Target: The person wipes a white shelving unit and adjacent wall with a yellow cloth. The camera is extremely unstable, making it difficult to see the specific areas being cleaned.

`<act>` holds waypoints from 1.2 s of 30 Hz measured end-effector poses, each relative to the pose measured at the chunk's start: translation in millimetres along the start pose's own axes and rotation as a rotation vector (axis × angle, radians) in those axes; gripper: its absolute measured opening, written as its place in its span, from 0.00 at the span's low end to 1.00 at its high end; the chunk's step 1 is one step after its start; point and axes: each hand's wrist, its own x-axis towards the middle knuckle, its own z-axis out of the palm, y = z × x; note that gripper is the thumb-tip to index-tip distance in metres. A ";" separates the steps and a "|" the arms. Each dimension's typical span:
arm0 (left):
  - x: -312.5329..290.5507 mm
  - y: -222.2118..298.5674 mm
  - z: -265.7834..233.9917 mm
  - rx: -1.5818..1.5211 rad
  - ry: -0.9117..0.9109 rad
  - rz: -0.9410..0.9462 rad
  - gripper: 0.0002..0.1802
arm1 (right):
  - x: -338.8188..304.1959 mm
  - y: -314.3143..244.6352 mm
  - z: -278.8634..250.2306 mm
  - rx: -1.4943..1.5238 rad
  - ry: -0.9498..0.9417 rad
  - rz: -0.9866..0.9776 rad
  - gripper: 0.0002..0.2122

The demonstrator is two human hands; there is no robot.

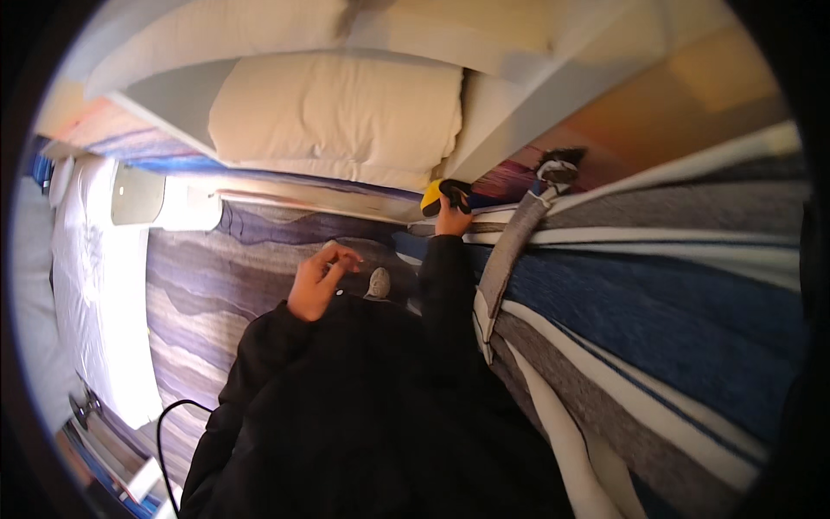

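Note:
My right hand [453,218] is closed around a yellow-and-black handheld object [435,199], whose exact kind I cannot make out. It is held close to a pale ledge and the lower corner of a folded cream bedding piece [337,112]. Just right of that hand, a grey tieback [514,246] gathers a striped curtain [640,303] of blue, grey and white. My left hand [318,281] hovers in front of my body over the patterned carpet, its fingers loosely curled and apart, with nothing seen in them.
Wavy purple, grey and cream bands cover the carpet [194,294]. One light shoe [378,283] shows below my hands. At the left stands a brightly lit white surface [108,303]. A black cable [162,432] loops beside my left arm. A slanted pale beam [519,112] runs at upper right.

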 end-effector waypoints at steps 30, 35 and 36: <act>-3.5 -59.4 -112.2 0.077 -0.120 0.071 0.10 | -99.3 -76.2 66.5 -0.684 0.069 0.197 0.18; -16.6 -74.9 -224.2 0.035 0.029 0.158 0.08 | -136.0 -113.5 183.0 -0.071 0.048 -0.089 0.13; -19.8 -74.0 -251.2 0.083 0.081 0.189 0.08 | -152.6 -125.7 213.7 -0.081 0.050 -0.113 0.12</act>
